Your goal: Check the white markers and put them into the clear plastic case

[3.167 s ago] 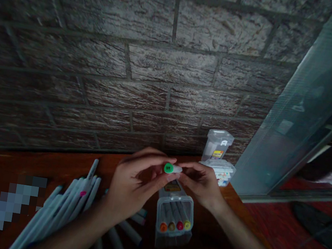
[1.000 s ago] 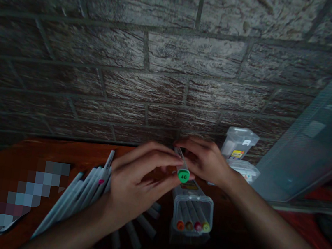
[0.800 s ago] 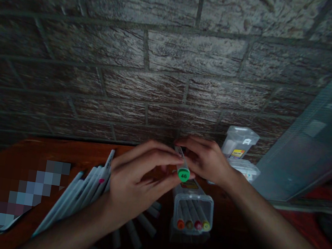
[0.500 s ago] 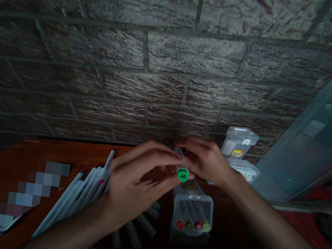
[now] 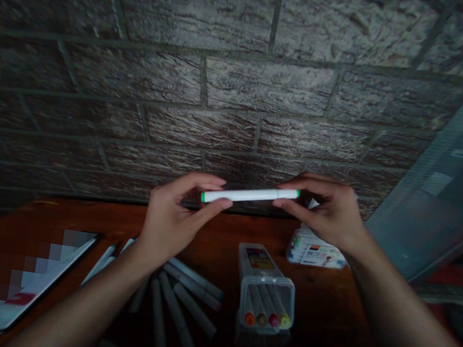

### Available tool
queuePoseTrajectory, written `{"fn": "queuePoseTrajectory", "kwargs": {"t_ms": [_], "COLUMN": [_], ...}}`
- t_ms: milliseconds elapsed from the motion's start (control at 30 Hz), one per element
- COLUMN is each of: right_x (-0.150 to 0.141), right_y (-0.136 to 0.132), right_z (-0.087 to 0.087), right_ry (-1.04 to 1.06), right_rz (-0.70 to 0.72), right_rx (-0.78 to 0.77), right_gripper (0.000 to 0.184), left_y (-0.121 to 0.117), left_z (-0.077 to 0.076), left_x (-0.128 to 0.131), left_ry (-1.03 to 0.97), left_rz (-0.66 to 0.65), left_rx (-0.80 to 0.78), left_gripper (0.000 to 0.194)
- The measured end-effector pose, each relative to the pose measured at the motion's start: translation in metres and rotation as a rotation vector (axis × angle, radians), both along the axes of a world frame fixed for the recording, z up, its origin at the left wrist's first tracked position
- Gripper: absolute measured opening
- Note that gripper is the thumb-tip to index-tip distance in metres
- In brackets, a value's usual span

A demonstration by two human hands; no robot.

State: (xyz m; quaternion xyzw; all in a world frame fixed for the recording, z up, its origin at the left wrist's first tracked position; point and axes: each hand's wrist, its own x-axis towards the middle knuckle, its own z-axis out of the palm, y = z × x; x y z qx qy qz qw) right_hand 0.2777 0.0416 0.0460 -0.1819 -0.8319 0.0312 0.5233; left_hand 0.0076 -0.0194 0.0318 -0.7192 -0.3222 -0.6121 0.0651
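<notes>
Wall (image 5: pixel 236 81) blocks the back, whole upper frame. Held marker (image 5: pixel 252 196) bars mid-frame, spanning left hand (image 5: pixel 177 206) to right hand (image 5: pixel 332 212). Room under it: bare table (image 5: pixel 225 242) at centre, down between loose markers (image 5: pixel 195 311) and case (image 5: pixel 270 280). Narrow gap between case and box (image 5: pixel 317 256); wider passage right of case, up to right forearm. Left forearm crosses lower left, above loose markers. Glass panel (image 5: pixel 424 191) closes right edge.

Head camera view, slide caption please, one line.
Left hand and right hand hold a slim white green-tipped marker above a brown wooden table bearing a clear plastic case.
</notes>
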Motion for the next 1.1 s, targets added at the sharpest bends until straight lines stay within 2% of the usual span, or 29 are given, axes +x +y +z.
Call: {"fn": "queuePoseTrajectory", "kwargs": {"t_ms": [133, 267, 400, 533, 1100], "right_x": [-0.005, -0.023, -0.034, -0.034, -0.031], "right_y": [-0.025, -0.054, -0.069, -0.074, -0.079], "right_z": [0.006, 0.006, 0.006, 0.007, 0.008], "right_ry": [0.097, -0.022, -0.110, -0.119, -0.145], "right_rz": [0.138, 0.229, 0.278, 0.264, 0.221], "right_rx": [-0.153, -0.118, 0.016, 0.069, 0.109], "right_gripper": [0.024, 0.016, 0.012, 0.011, 0.011], "left_y": [0.015, 0.014, 0.007, 0.002, -0.001], "left_z": [-0.009, -0.018, -0.019, -0.016, -0.016], "left_x": [-0.006, 0.005, 0.013, 0.015, 0.017], "left_ry": [0.259, 0.427, 0.390, 0.376, 0.385], "left_rz": [-0.003, -0.044, -0.088, -0.126, -0.136], "left_rx": [-0.106, -0.086, -0.086, -0.080, -0.063], "left_gripper": [0.024, 0.007, 0.006, 0.006, 0.014]}}
